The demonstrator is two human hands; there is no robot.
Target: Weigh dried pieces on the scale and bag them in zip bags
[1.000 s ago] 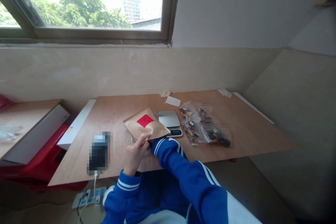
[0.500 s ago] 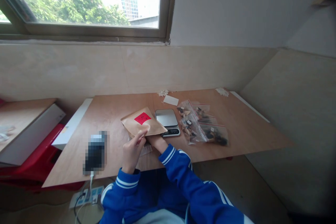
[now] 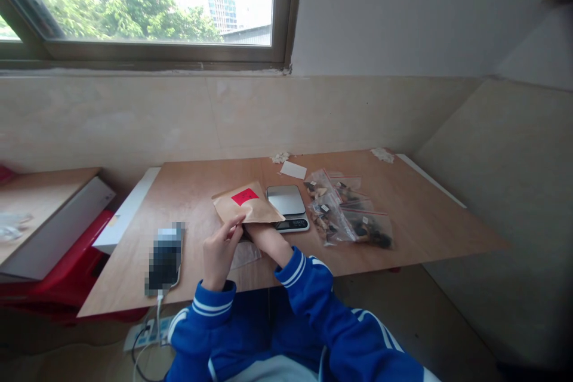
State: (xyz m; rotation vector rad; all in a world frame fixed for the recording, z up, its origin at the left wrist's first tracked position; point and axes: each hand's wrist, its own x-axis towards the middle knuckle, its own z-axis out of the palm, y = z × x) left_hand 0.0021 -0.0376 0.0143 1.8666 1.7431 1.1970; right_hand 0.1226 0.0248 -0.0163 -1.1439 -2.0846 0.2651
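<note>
A brown kraft paper bag with a red label is raised above the table in front of me. My left hand pinches its near edge between thumb and fingers. My right hand reaches under or into that same edge; its fingers are hidden by the paper, so I cannot tell what they hold. Below my hands lies a clear plastic bag, partly covered. Just right of the paper bag sits a kitchen scale with a metal plate and a dark display.
Several clear zip bags of dried pieces lie right of the scale. Behind it are a white card and a small white pile. A phone on a white cable lies at the left. The wooden tabletop extends right.
My right hand has pulled slightly back, showing more of its back and wrist. The paper bag has tilted and shifted a little, and my left hand still pinches it.
</note>
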